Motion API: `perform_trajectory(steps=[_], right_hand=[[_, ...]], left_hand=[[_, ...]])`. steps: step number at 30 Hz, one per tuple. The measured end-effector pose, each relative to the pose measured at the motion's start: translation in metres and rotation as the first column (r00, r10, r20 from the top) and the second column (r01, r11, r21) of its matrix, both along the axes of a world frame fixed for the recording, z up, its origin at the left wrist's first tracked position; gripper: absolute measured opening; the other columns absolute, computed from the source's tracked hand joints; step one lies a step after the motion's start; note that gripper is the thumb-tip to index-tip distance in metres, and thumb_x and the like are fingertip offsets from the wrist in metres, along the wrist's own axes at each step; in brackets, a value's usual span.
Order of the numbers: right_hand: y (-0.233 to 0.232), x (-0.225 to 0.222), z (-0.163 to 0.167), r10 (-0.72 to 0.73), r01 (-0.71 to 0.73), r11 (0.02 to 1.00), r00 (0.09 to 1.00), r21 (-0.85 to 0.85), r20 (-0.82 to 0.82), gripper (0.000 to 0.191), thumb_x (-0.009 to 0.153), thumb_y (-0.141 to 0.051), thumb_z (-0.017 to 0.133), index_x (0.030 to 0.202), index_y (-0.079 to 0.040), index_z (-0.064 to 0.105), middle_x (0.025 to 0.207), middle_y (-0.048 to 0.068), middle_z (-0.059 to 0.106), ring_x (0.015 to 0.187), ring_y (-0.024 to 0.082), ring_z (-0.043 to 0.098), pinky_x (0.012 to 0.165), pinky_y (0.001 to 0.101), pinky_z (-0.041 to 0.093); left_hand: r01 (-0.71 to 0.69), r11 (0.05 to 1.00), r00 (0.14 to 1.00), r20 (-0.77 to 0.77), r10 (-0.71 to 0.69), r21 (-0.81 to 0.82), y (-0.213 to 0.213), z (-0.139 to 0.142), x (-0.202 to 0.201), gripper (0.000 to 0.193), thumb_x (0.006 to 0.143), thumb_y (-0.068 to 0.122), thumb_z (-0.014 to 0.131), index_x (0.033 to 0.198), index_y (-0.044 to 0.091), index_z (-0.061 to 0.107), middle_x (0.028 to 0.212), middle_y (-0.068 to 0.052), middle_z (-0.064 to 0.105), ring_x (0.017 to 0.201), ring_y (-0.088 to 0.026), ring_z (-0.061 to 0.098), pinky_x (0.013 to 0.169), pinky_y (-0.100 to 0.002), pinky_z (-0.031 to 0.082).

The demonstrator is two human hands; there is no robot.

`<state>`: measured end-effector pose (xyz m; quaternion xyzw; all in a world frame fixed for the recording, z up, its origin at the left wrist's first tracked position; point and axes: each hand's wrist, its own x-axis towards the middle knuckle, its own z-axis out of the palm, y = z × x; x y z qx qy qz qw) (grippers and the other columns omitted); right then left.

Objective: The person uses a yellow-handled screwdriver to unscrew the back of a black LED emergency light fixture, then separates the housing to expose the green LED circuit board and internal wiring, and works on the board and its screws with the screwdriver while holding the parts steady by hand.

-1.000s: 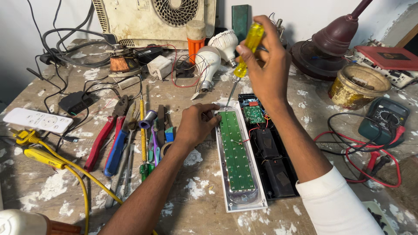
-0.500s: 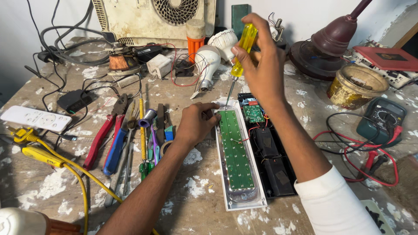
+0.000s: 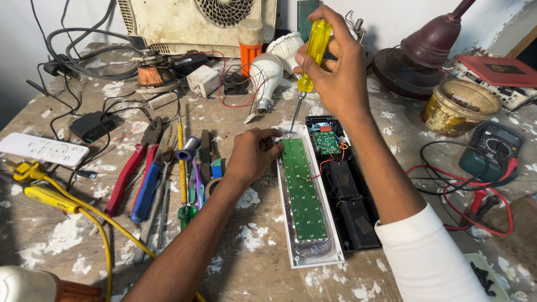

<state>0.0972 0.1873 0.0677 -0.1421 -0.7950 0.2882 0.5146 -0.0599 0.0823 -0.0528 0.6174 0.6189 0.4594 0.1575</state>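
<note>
A long white light casing [image 3: 335, 254] lies open on the bench, holding a green LED board [image 3: 304, 193]. Beside it on the right sits its black back half [image 3: 349, 201] with a small circuit board and red wires. My right hand [image 3: 335, 78] grips a yellow-handled screwdriver [image 3: 313, 47], held upright with its tip at the casing's top left corner. My left hand [image 3: 254, 156] presses on the casing's left edge near that corner.
Pliers, cutters and screwdrivers [image 3: 162, 168] lie left of the casing. White bulbs [image 3: 265, 75], a fan housing [image 3: 196, 22] and tangled cables sit behind. A multimeter [image 3: 492, 148] with red leads, a rusty tin [image 3: 458, 106] and a dark lamp base [image 3: 425, 56] stand at the right.
My right hand has stayed over the casing's top corner with the screwdriver, whose handle has shifted slightly in the fingers. My left hand has held still.
</note>
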Motion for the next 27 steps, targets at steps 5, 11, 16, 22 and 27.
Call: perform_trajectory(steps=[5, 11, 16, 22, 27], right_hand=[[0.0081, 0.0066, 0.0008, 0.015, -0.016, 1.000, 0.999, 0.017, 0.038, 0.056, 0.103, 0.017, 0.061, 0.148, -0.010, 0.042, 0.113, 0.012, 0.069, 0.107, 0.019, 0.074, 0.091, 0.0351, 0.065], [0.0111, 0.0048, 0.0054, 0.194, -0.197, 0.978, 0.980, 0.064, 0.044, 0.058, 0.105, 0.020, 0.058, 0.151, -0.009, 0.039, 0.141, 0.017, 0.051, 0.132, 0.025, 0.065, 0.103, 0.0413, 0.061], [0.0058, 0.0086, 0.0073, 0.222, -0.223, 0.975, 0.973, 0.007, 0.062, 0.057, 0.100, 0.019, 0.056, 0.146, -0.010, 0.036, 0.144, 0.013, 0.043, 0.130, 0.024, 0.063, 0.104, 0.0406, 0.059], [0.0044, 0.0075, 0.0084, 0.091, -0.090, 0.996, 0.996, -0.025, 0.027, 0.048, 0.104, 0.005, 0.074, 0.140, -0.012, 0.047, 0.128, 0.012, 0.055, 0.116, 0.015, 0.068, 0.095, 0.0323, 0.062], [0.0023, 0.0024, 0.0067, -0.159, 0.157, 0.986, 0.986, 0.055, 0.042, 0.043, 0.100, -0.005, 0.080, 0.136, -0.012, 0.058, 0.100, 0.006, 0.075, 0.097, 0.008, 0.076, 0.077, 0.0220, 0.062]], left_hand=[[0.010, 1.000, 1.000, 0.021, -0.010, 0.006, 0.0016, -0.0014, -0.0003, 0.032, 0.080, 0.014, 0.080, 0.112, 0.007, 0.077, 0.072, -0.009, 0.070, 0.062, -0.017, 0.064, 0.065, -0.034, 0.053], [0.011, 0.995, 1.000, 0.013, -0.013, 0.101, 0.0018, -0.0044, -0.0011, 0.031, 0.078, 0.013, 0.082, 0.109, 0.005, 0.078, 0.074, -0.010, 0.069, 0.063, -0.017, 0.064, 0.066, -0.034, 0.054], [0.012, 0.999, 1.000, -0.009, -0.011, 0.039, 0.0021, -0.0042, -0.0018, 0.031, 0.080, 0.013, 0.081, 0.110, 0.007, 0.078, 0.072, -0.009, 0.070, 0.062, -0.017, 0.064, 0.066, -0.034, 0.053], [0.016, 0.999, 1.000, -0.025, -0.015, 0.042, 0.0020, -0.0030, -0.0032, 0.031, 0.080, 0.014, 0.081, 0.110, 0.007, 0.078, 0.075, -0.009, 0.071, 0.064, -0.018, 0.065, 0.067, -0.034, 0.053], [0.013, 0.999, 1.000, -0.016, -0.012, 0.036, 0.0013, -0.0036, -0.0017, 0.031, 0.080, 0.014, 0.081, 0.110, 0.006, 0.078, 0.076, -0.010, 0.071, 0.065, -0.018, 0.065, 0.068, -0.035, 0.053]])
